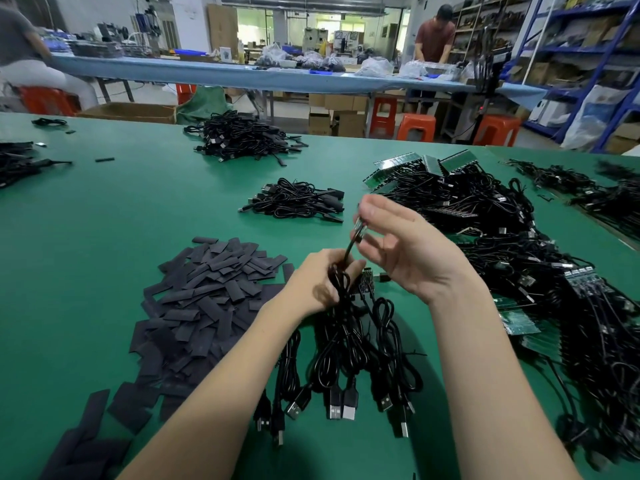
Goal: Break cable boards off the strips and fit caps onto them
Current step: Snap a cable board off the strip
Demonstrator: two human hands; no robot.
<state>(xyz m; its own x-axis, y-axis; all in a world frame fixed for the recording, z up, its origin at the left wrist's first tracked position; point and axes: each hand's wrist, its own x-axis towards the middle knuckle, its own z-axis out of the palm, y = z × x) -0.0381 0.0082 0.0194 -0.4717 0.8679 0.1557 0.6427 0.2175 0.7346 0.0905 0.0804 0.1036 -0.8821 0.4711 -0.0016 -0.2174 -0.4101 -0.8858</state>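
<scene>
My left hand [320, 284] grips a bundle of black USB cables [349, 351] whose plugs hang toward the table's near edge. One small dark board [366, 284] sticks out beside that hand. My right hand [398, 247] is raised just above it and pinches the end of one cable [358, 228], a small board with a cable running down into the left hand. A heap of flat black caps [207, 299] lies to the left of my hands. Green board strips with attached cables [519, 237] are piled on the right.
A small pile of finished cables [298, 199] lies beyond my hands, a larger one [242, 136] farther back. More cable piles sit at the far left [17, 161] and far right [588, 192]. The green table [121, 209] has bare cloth left of centre. Two people work behind.
</scene>
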